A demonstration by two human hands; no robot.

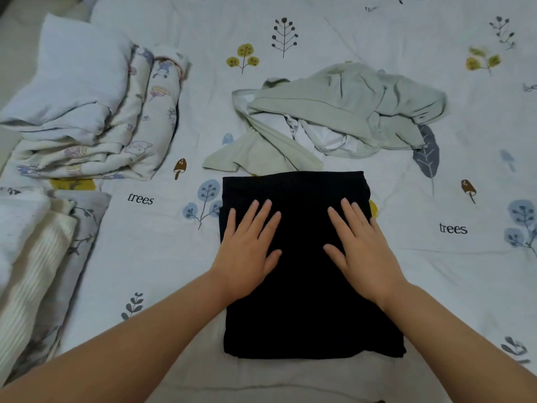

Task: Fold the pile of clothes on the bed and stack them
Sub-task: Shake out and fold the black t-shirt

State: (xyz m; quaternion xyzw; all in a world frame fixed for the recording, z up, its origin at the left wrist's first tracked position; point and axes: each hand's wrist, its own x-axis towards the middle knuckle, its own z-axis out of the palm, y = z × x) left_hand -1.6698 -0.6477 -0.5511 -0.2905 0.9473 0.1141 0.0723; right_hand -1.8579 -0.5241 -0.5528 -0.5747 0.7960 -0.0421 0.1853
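The black garment [308, 266] lay folded into a rectangle on the bed [151, 251], just below the crumpled green clothes [343, 112]. The left hand [247, 251] and right hand [363, 248] rested flat on it, fingers straight and spread. Smoothing outward toward the edges would probably set the creases best.

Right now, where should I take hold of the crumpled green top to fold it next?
Probably at the long straight hem edge of the green top, coming from the near side over the folded black garment. That edge lies exposed on top; the rest is bunched.

Matt black knit garment [305, 301]; smooth printed cotton-like bedsheet [290, 30]
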